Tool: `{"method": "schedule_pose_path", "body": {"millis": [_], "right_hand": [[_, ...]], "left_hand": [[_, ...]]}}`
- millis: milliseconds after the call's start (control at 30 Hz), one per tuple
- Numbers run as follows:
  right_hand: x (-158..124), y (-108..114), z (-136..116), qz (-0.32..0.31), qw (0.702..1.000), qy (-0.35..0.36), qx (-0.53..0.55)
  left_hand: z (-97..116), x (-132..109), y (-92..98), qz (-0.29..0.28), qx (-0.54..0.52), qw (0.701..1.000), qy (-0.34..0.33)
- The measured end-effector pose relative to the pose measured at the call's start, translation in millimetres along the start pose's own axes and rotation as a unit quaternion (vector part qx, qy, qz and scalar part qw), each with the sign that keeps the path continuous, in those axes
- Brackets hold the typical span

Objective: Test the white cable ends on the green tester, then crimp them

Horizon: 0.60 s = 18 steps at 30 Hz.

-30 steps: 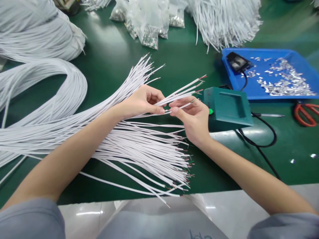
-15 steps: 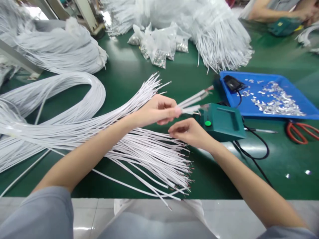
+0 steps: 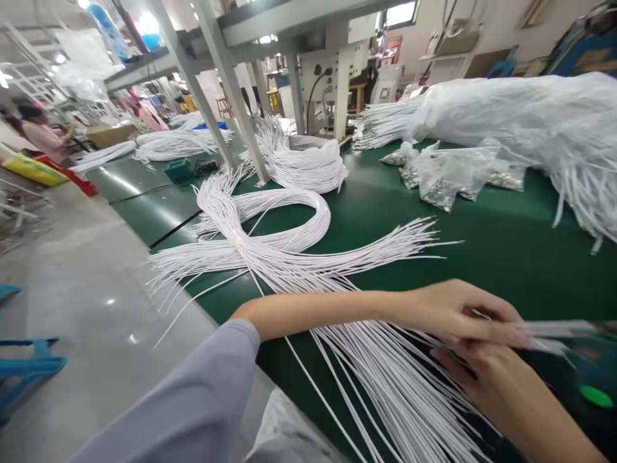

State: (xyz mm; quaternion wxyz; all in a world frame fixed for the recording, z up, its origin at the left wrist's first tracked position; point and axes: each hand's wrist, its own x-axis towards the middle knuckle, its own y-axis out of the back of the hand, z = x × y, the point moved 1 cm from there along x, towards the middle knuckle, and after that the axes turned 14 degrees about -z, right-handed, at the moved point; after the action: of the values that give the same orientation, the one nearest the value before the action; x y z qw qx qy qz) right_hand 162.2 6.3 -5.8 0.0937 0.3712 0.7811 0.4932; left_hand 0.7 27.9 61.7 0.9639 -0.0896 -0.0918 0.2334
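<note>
Left hand: closed at the lower right of the frame, thumb and fingers pinched on a few held wires whose ends are pointed toward the right edge.
Right hand: placed just below the left one, almost touching it, fingers bent; whether anything is gripped cannot be told, since the frame is blurred there.
Held wires: thin and white, carried just above the green unit, whose green button is seen at the far lower right.
Loose wires: fanned out on the green table under both forearms, down to the bottom edge.
Looped bundle: laid at centre left, well apart from the hands.
Bags of metal parts: set at upper right, beside a wrapped heap.
Handling, as judged: the pinch is best made close to the tips, so that the ends are held level and parallel; the wires are best steadied by the right hand from below, clear of the loose fan.
</note>
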Motion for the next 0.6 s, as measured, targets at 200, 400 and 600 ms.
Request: {"method": "schedule_pose_path", "body": {"millis": [200,400,600], "right_hand": [[-24,5,-52,-0.228,0.949,-0.003,-0.216],[-19,4,-74,-0.281,0.957,-0.073,0.011],[-13,1,-35,0.038,0.926,-0.199,0.319]], "left_hand": [[-5,-2,-12.5,0.166,0.009,0.983,-0.078],[-10,-6,-23.8,0.159,-0.154,0.974,-0.047],[-37,-4,4.1,0.215,-0.185,0.957,-0.062]]}}
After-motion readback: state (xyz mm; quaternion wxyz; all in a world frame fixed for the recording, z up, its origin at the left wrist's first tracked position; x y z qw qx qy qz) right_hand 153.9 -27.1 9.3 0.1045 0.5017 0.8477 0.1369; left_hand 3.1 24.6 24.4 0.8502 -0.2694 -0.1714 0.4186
